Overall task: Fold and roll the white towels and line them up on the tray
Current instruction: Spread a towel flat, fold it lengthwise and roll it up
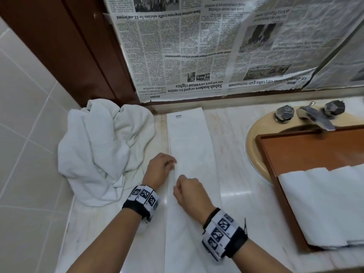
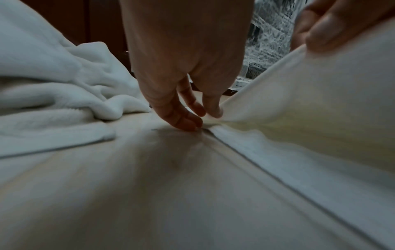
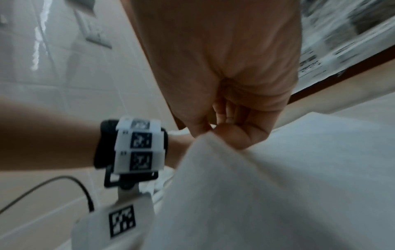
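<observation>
Long white towel folded into a narrow strip (image 1: 194, 146) lies flat on the pale marble vanity counter (image 1: 234, 154). Long axis runs from the person straight away toward the back wall; far end carries a small sewn label, writing too small to read.

Left hand (image 1: 160, 167) sits at the strip's left edge, fingers curled down, fingertips (image 2: 188, 124) at the lifted edge of the cloth where it meets the counter. Right hand (image 1: 187, 191) is just beside it, over the strip, thumb and forefinger pinching a raised fold of the towel (image 3: 213, 135).

Crumpled heap of white terry towels (image 1: 102, 150) left of the strip, against the tiled wall. Right of the strip, a brown wooden tray (image 1: 275, 152) sits over the beige sink basin (image 1: 254, 138), holding white folded towels (image 1: 325, 203) laid side by side at its near end.

Newspaper sheets (image 1: 197, 46) hang upside down behind the counter. Headlines legible: "Sabah leaders urged to unite on 40 pct revenue rights"; "Ewon outlines long-term traffic solutions for KK and beyond".
</observation>
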Tool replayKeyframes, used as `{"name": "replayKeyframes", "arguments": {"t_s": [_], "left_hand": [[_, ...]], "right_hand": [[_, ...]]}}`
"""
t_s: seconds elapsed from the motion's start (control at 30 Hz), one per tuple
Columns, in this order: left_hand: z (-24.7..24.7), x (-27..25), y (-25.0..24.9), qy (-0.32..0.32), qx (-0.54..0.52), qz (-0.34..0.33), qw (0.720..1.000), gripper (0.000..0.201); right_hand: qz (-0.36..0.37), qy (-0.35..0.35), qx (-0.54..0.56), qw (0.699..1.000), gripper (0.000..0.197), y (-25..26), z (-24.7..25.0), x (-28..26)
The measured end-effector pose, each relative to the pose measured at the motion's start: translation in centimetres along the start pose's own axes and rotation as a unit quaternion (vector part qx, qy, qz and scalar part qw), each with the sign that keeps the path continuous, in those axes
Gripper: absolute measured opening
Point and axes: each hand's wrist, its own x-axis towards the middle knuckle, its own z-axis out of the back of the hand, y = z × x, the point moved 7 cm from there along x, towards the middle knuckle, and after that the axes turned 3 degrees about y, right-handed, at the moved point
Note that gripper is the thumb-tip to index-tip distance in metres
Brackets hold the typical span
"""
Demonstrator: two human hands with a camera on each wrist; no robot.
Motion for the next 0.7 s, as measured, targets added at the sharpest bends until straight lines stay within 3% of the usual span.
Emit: {"name": "replayKeyframes", "arguments": {"t_s": [0.2, 0.33, 0.53, 0.63, 0.7], "left_hand": [[0.6, -0.5, 1.0, -0.003, 0.018, 0.029, 0.999, 0.019], [0.9, -1.1, 1.2, -0.023, 0.006, 0.025, 0.999, 0.017], [0.2, -1.6, 1.3, -0.043, 0.012, 0.041, 0.998, 0.018], [0.2, -1.7, 1.4, -0.039, 0.030, 0.042, 0.998, 0.017], [0.1, -1.3, 1.3, -0.043, 0.032, 0.038, 0.998, 0.020]], "right_hand": [[-0.046, 0.090, -0.032, 0.994, 0.007, -0.4, -5.5, -0.4], [-0.001, 0.111, -0.067, 0.992, 0.003, 0.6, -6.5, -2.4], [0.051, 0.159, -0.056, 0.984, 0.020, 0.6, -6.5, -4.0], [0.079, 0.114, -0.028, 0.990, 0.027, -1.3, -3.6, -2.1], [0.095, 0.000, -0.061, 0.994, 0.028, -3.1, -0.3, 0.6]]}}
